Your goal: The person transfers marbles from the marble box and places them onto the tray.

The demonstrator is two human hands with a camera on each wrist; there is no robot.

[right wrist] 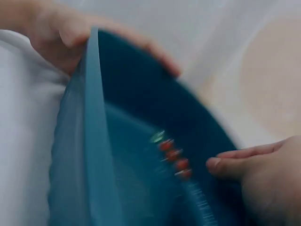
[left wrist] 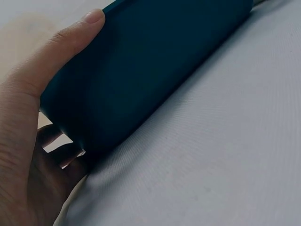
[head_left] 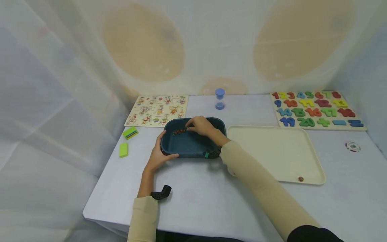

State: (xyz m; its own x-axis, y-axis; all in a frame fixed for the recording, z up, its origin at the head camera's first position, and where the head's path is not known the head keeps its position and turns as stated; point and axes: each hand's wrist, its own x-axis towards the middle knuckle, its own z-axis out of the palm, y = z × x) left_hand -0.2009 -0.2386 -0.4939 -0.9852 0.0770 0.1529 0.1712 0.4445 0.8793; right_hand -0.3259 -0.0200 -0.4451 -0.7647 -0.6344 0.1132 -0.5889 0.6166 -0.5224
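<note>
A dark teal plastic basin (head_left: 193,144) stands at the middle of the table. My left hand (head_left: 158,156) grips its near left corner, the thumb along the front wall and the fingers round the side and below the corner. Inside, several small red beads and a green one (right wrist: 174,154) lie in a row against the far wall. My right hand (head_left: 202,126) reaches into the basin from the right, with thumb and fingertips close together right beside the beads (head_left: 179,131). I cannot tell whether a bead is between them.
A cream tray (head_left: 266,148) with one brown bead (head_left: 300,179) lies at right. Behind are a picture puzzle board (head_left: 157,110), a blue sand timer (head_left: 219,99) and a number puzzle board (head_left: 317,109). Green blocks (head_left: 123,150) sit at left, a round chip (head_left: 352,146) far right.
</note>
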